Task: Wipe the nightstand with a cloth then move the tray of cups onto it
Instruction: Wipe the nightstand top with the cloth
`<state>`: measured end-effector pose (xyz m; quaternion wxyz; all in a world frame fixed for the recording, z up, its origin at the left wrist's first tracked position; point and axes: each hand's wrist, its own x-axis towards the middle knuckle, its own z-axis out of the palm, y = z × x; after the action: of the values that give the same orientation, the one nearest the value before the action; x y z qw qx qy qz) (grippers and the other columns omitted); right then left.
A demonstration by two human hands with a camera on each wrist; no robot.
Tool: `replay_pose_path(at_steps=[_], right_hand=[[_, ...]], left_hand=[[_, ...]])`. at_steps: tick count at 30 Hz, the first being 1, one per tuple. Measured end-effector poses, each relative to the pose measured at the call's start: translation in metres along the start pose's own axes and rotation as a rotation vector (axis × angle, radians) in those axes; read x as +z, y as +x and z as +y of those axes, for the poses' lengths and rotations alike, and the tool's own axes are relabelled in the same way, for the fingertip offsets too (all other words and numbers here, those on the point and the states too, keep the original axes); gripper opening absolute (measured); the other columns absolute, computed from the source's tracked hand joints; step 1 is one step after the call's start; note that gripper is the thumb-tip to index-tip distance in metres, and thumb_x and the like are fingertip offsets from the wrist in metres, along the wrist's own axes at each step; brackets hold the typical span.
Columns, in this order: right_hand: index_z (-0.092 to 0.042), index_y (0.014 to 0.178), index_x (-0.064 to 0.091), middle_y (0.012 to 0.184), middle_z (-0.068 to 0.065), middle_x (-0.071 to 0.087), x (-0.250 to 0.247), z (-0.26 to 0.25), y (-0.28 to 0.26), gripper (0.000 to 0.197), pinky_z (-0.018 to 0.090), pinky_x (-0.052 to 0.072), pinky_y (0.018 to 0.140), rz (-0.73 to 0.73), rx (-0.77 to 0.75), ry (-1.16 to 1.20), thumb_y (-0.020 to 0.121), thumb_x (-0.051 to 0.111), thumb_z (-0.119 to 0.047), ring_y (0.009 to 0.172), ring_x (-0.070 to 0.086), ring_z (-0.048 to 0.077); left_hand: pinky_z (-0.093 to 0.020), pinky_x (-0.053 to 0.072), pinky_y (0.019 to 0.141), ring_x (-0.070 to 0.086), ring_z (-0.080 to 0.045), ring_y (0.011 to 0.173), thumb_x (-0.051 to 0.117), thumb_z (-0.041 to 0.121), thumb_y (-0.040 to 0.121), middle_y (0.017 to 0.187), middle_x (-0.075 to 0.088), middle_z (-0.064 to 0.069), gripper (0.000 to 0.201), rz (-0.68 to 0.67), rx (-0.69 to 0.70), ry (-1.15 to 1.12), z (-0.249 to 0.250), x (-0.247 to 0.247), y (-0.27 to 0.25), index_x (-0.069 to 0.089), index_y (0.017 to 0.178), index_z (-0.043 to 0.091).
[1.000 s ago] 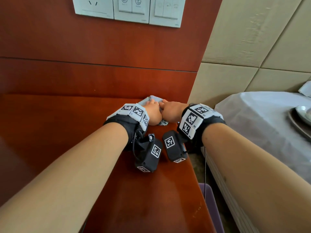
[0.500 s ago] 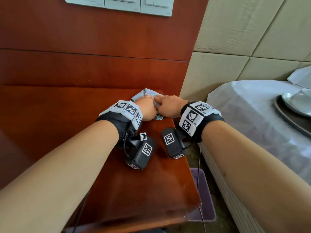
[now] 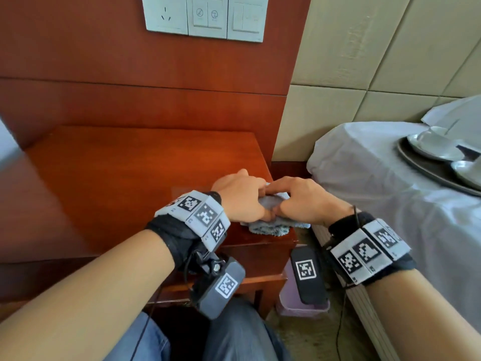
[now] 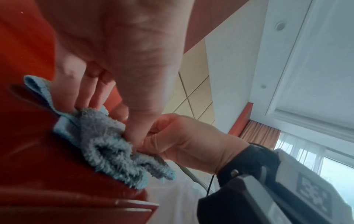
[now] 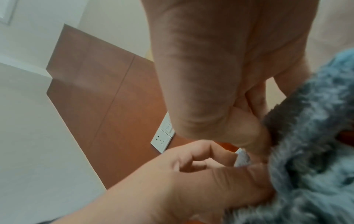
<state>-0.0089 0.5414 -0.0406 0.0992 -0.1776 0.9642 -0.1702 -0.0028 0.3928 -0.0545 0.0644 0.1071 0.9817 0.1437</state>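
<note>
A fluffy grey-blue cloth lies bunched on the front right corner of the red-brown nightstand, hanging slightly over its edge. My left hand and right hand meet on top of it, and both pinch it. In the left wrist view the cloth sits under my left fingers, with the right hand gripping its right side. The right wrist view shows the cloth held between my right thumb and fingers. A dark tray with white cups and saucers rests on the bed at far right.
The bed with a white sheet stands right of the nightstand, with a narrow gap between them. A purple bin sits on the floor in that gap. A switch and socket panel is on the wood wall behind. My knees are below.
Both hands have dragged the cloth from the back of the nightstand top to its front right corner. The head view has pulled back and more of the tray shows.
</note>
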Motion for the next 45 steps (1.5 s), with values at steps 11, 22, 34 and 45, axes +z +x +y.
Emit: replay_pose_path(at_steps=[11, 22, 34, 45], right_hand=[[-0.015, 0.115, 0.068, 0.116, 0.001, 0.058, 0.037, 0.016, -0.021, 0.041, 0.021, 0.034, 0.083, 0.202, -0.039, 0.211, 0.077, 0.058, -0.004, 0.109, 0.053, 0.019], [-0.018, 0.143, 0.042, 0.157, 0.0, 0.029, 0.091, 0.016, -0.033, 0.054, 0.033, 0.006, 0.119, 0.374, -0.06, 0.181, 0.095, 0.02, -0.03, 0.148, 0.015, 0.013], [-0.006, 0.145, 0.034, 0.151, 0.017, 0.036, 0.138, -0.132, 0.026, 0.087, 0.045, 0.022, 0.117, 0.223, -0.346, -0.064, 0.089, -0.02, -0.045, 0.143, 0.027, 0.034], [-0.012, 0.152, 0.022, 0.159, 0.007, 0.024, 0.115, -0.085, 0.032, 0.092, 0.041, 0.025, 0.117, 0.25, -0.286, -0.206, 0.079, -0.024, -0.045, 0.148, 0.018, 0.023]], left_hand=[[-0.029, 0.035, 0.073, 0.048, -0.021, 0.088, 0.067, 0.053, 0.073, 0.097, 0.045, 0.003, 0.028, 0.109, 0.014, -0.066, 0.006, 0.019, -0.026, 0.058, 0.088, 0.032], [-0.037, 0.021, 0.119, 0.035, -0.026, 0.139, 0.02, 0.031, 0.093, 0.144, 0.045, -0.013, 0.053, 0.249, 0.178, 0.15, 0.011, 0.051, -0.05, 0.048, 0.131, 0.005], [-0.035, 0.006, 0.124, 0.024, -0.016, 0.147, 0.025, 0.016, 0.098, 0.155, 0.033, -0.01, 0.053, 0.18, -0.193, 0.189, -0.114, 0.013, -0.124, 0.022, 0.149, 0.002], [-0.035, 0.006, 0.124, 0.007, -0.024, 0.151, 0.019, 0.02, 0.101, 0.161, 0.006, -0.018, 0.056, 0.091, -0.141, 0.155, -0.087, 0.018, -0.08, 0.008, 0.153, 0.002]])
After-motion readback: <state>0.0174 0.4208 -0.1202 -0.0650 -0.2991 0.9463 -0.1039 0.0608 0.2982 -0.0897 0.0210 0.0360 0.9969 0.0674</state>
